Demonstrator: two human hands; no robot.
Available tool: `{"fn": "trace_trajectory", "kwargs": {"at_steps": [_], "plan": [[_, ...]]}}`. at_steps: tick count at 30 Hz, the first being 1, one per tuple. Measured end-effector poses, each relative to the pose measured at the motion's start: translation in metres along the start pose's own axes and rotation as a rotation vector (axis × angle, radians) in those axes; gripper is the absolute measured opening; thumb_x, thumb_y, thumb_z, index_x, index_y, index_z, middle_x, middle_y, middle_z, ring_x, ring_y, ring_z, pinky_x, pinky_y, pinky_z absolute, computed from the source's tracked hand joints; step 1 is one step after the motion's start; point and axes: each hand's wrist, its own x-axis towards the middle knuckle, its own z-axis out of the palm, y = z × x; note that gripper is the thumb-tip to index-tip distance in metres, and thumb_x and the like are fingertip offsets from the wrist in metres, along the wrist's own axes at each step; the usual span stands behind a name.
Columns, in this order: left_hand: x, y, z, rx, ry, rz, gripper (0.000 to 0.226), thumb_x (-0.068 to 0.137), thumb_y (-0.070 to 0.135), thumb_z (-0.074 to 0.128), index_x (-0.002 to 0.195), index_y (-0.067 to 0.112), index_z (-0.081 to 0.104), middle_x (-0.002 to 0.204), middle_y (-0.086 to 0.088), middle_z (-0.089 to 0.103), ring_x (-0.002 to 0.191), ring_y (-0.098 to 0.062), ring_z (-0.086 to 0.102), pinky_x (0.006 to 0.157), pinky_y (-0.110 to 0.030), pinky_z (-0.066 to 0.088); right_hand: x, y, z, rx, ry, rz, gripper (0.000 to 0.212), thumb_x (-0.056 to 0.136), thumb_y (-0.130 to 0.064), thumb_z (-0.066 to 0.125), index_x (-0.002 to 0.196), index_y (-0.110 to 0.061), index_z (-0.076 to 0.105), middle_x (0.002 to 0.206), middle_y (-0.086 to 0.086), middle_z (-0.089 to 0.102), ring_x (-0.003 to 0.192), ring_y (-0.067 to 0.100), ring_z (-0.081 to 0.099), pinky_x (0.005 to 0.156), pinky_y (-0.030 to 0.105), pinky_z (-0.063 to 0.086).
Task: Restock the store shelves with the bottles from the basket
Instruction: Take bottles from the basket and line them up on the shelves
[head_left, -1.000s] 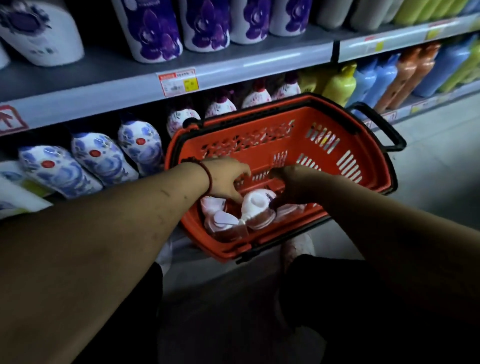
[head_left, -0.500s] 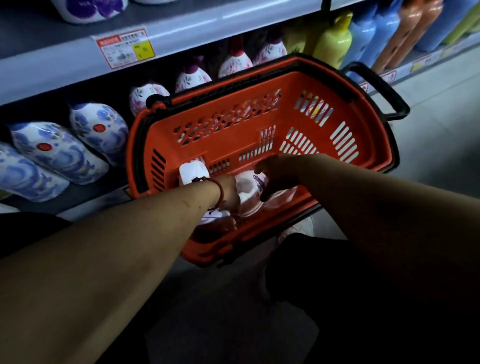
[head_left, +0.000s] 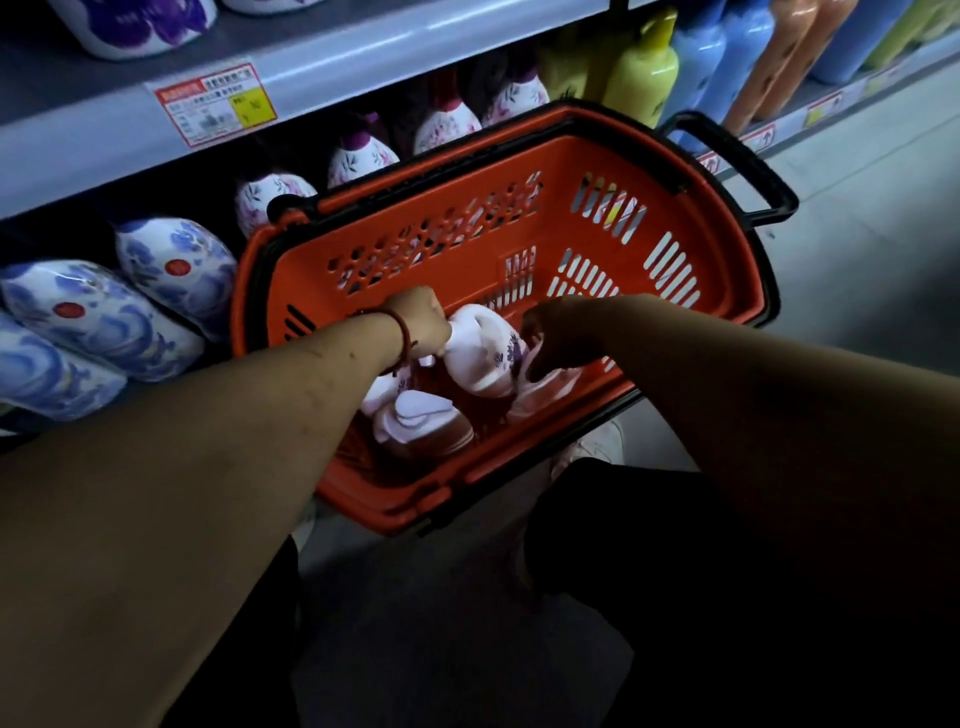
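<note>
**Heavy, slick bottles: take them by the neck**

Inside the orange basket (head_left: 441, 249), the left grip (head_left: 423, 325) clamps the white bottle (head_left: 485, 364) at its top. The right grip (head_left: 550, 332) curls by a second bottle (head_left: 545, 387); I cannot tell if it holds. Likely full, rigid and smooth, so support the base.

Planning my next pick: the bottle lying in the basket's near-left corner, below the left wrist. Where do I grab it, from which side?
Probably its white top end, from straight above. The lying bottle sits low in the orange basket, walls close beside it, white end facing up. The left hand grips the white bottle by its top likewise.
</note>
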Motion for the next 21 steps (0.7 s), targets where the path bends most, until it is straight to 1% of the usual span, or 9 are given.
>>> {"fn": "trace_trajectory", "kwargs": {"at_steps": [3, 5, 7, 9, 12, 15, 18, 19, 21], "plan": [[-0.001, 0.01, -0.001, -0.043, 0.037, 0.09, 0.021, 0.081, 0.006, 0.051, 0.082, 0.0, 0.071, 0.065, -0.016, 0.072, 0.065, -0.03, 0.069, 0.058, -0.029, 0.051, 0.003, 0.001, -0.002, 0.023, 0.005, 0.009, 0.057, 0.094, -0.027, 0.07, 0.144, -0.01, 0.049, 0.14, 0.012, 0.058, 0.124, 0.028, 0.059, 0.085, 0.031, 0.048], [-0.005, 0.019, -0.006, -0.013, 0.063, 0.161, 0.014, 0.084, 0.012, 0.057, 0.087, 0.007, 0.07, 0.073, -0.012, 0.073, 0.076, -0.028, 0.071, 0.069, -0.032, 0.055, 0.005, 0.002, -0.005, 0.056, -0.002, 0.026, 0.055, 0.094, -0.025, 0.069, 0.143, -0.008, 0.05, 0.138, 0.015, 0.06, 0.122, 0.03, 0.061, 0.086, 0.031, 0.05], [-0.01, 0.024, -0.019, 0.062, 0.087, 0.228, 0.009, 0.082, 0.017, 0.063, 0.084, 0.013, 0.071, 0.078, -0.008, 0.073, 0.079, -0.024, 0.069, 0.064, -0.028, 0.052, 0.005, 0.003, -0.011, 0.093, 0.039, 0.044, 0.06, 0.094, -0.023, 0.069, 0.147, -0.01, 0.045, 0.143, 0.015, 0.056, 0.127, 0.03, 0.058, 0.089, 0.032, 0.049], [-0.016, 0.026, -0.037, 0.124, 0.068, 0.273, 0.004, 0.078, 0.018, 0.067, 0.078, 0.017, 0.072, 0.076, -0.005, 0.073, 0.074, -0.019, 0.068, 0.056, -0.022, 0.046, 0.002, 0.003, -0.017, 0.105, 0.116, 0.052, 0.067, 0.093, -0.024, 0.072, 0.151, -0.013, 0.041, 0.147, 0.014, 0.051, 0.13, 0.03, 0.054, 0.094, 0.032, 0.047], [-0.03, 0.025, -0.064, 0.205, 0.002, 0.374, 0.008, 0.073, 0.015, 0.068, 0.07, 0.022, 0.07, 0.064, 0.009, 0.068, 0.064, -0.01, 0.063, 0.061, -0.022, 0.049, -0.001, 0.001, -0.026, 0.119, 0.199, 0.025, 0.079, 0.087, -0.026, 0.078, 0.154, -0.019, 0.037, 0.15, 0.012, 0.048, 0.133, 0.03, 0.051, 0.101, 0.033, 0.044], [-0.047, 0.025, -0.089, 0.262, -0.042, 0.491, 0.011, 0.072, 0.013, 0.068, 0.07, 0.023, 0.069, 0.059, 0.018, 0.064, 0.059, 0.0, 0.058, 0.066, -0.023, 0.05, -0.005, -0.007, -0.036, 0.204, 0.212, -0.064, 0.082, 0.08, -0.018, 0.084, 0.15, -0.023, 0.042, 0.144, 0.01, 0.055, 0.12, 0.029, 0.061, 0.09, 0.032, 0.053], [-0.066, 0.027, -0.114, 0.232, -0.049, 0.594, 0.009, 0.075, 0.013, 0.068, 0.075, 0.021, 0.07, 0.068, 0.008, 0.069, 0.062, -0.002, 0.059, 0.067, -0.023, 0.048, -0.011, -0.025, -0.04, 0.249, 0.179, -0.18, 0.064, 0.079, -0.012, 0.085, 0.136, -0.018, 0.057, 0.122, 0.01, 0.066, 0.099, 0.029, 0.07, 0.082, 0.037, 0.058], [-0.073, 0.027, -0.122, 0.216, -0.036, 0.625, 0.006, 0.075, 0.016, 0.067, 0.075, 0.022, 0.069, 0.073, 0.005, 0.07, 0.066, -0.004, 0.061, 0.069, -0.023, 0.048, -0.013, -0.031, -0.04, 0.281, 0.193, -0.207, 0.048, 0.079, -0.01, 0.083, 0.123, -0.016, 0.064, 0.108, 0.01, 0.069, 0.086, 0.025, 0.072, 0.077, 0.038, 0.058], [-0.085, 0.026, -0.139, 0.164, 0.015, 0.676, 0.005, 0.073, 0.02, 0.065, 0.075, 0.022, 0.069, 0.078, 0.002, 0.071, 0.072, -0.007, 0.062, 0.071, -0.023, 0.047, -0.018, -0.043, -0.042, 0.339, 0.296, -0.256, 0.017, 0.085, -0.007, 0.076, 0.095, -0.016, 0.065, 0.084, 0.01, 0.068, 0.065, 0.02, 0.067, 0.068, 0.038, 0.057]]}}
